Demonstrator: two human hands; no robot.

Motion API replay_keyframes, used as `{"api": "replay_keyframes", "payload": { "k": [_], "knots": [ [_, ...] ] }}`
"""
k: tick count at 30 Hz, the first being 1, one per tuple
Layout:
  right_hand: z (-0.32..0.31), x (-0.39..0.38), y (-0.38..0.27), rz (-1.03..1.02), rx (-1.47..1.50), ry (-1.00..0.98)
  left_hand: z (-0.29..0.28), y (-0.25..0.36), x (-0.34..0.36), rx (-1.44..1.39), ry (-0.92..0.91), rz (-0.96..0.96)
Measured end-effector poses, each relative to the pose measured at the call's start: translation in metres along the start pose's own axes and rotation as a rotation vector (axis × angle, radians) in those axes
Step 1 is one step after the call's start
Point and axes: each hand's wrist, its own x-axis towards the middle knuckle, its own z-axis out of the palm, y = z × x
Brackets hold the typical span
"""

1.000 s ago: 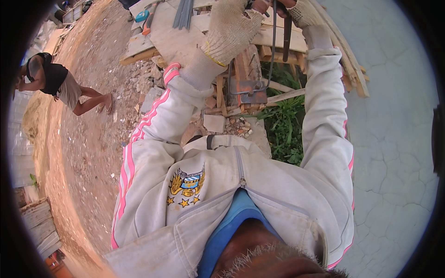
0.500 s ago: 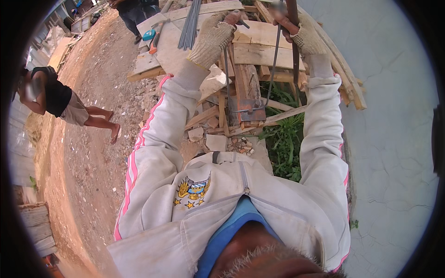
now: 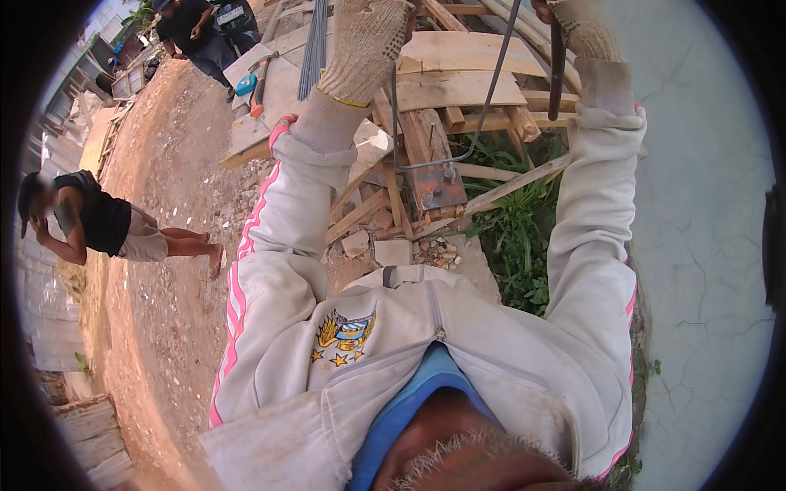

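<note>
Several planks (image 3: 471, 54) underneath, hammer (image 3: 259, 88), grey rods (image 3: 313, 53), left fingers (image 3: 415, 11) mostly hidden, grip unclear, right fingers (image 3: 543, 11) curled round dark bar (image 3: 557, 78)

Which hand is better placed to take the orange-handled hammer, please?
Probably the left hand: it is nearer the hammer, whereas the right hand is farther, across the boards, holding a dark bar.

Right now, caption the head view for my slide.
Over planks, a bent rod between gloved left hand and right hand, which holds a dark bar.
</note>
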Motion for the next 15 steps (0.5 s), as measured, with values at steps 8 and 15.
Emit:
{"api": "replay_keyframes", "payload": {
  "k": [8,15],
  "knots": [
    [-0.033,-0.044,0.011,0.013,-0.121,0.203,0.013,-0.025,0.024,0.473,-0.264,0.309],
    [0.04,-0.193,0.099,0.395,-0.147,0.403,-0.033,-0.128,-0.056,0.851,-0.553,0.453]
  ]
}}
